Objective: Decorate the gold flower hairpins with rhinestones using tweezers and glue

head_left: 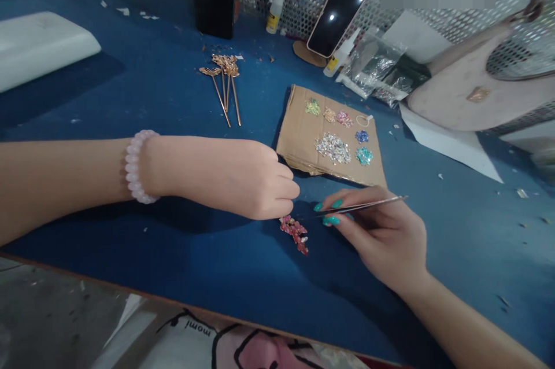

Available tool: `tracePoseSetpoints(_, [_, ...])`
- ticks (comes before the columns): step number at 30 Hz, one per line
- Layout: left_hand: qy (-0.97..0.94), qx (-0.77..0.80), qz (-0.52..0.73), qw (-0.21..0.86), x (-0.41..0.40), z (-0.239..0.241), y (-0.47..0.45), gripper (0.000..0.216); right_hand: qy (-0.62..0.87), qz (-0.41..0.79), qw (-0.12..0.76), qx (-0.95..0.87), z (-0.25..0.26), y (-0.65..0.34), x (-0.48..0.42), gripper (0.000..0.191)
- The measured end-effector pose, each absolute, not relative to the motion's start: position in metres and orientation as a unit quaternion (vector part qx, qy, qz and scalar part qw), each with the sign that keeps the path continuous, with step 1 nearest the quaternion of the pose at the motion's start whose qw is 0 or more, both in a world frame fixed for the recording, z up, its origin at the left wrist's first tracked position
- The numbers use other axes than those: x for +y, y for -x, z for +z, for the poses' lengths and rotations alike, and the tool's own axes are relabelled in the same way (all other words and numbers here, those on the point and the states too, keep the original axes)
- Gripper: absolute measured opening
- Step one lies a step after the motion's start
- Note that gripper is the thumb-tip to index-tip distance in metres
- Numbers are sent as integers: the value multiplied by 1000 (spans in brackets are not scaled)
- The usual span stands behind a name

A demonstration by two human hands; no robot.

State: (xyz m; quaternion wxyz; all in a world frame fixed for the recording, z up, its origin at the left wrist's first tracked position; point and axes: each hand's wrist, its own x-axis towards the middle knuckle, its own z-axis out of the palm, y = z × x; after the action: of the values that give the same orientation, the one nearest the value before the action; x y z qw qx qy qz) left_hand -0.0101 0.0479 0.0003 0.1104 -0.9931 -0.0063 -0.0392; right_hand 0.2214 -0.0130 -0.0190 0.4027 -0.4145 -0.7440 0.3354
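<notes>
My left hand [255, 178] is curled into a loose fist on the blue table, its fingertips pinching the upper end of a small pink-red jewelled ornament [295, 232] that lies on the mat. My right hand [381, 230], with teal nails, grips metal tweezers [368, 205] that run right to left, the tips pointing toward the ornament from a short gap away. A pale bead bracelet [136, 166] sits on my left wrist.
A cardboard piece [303, 132] just behind my hands carries small piles of coloured rhinestones [333, 147]. Gold hairpins [225, 82] lie further back. Two glue bottles [276, 7], a propped phone [341, 7], plastic bags and a pink bag [468, 91] line the mesh wall.
</notes>
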Motion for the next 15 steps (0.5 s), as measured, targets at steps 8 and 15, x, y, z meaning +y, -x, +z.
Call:
tracePoseSetpoints(8, [989, 4, -82, 120, 49, -1, 11, 27, 425, 437, 478, -632, -25, -235, 0, 12])
tracePoseSetpoints(15, [992, -5, -71, 107, 52, -7, 10, 26, 440, 426, 507, -607, -29, -245, 12, 13])
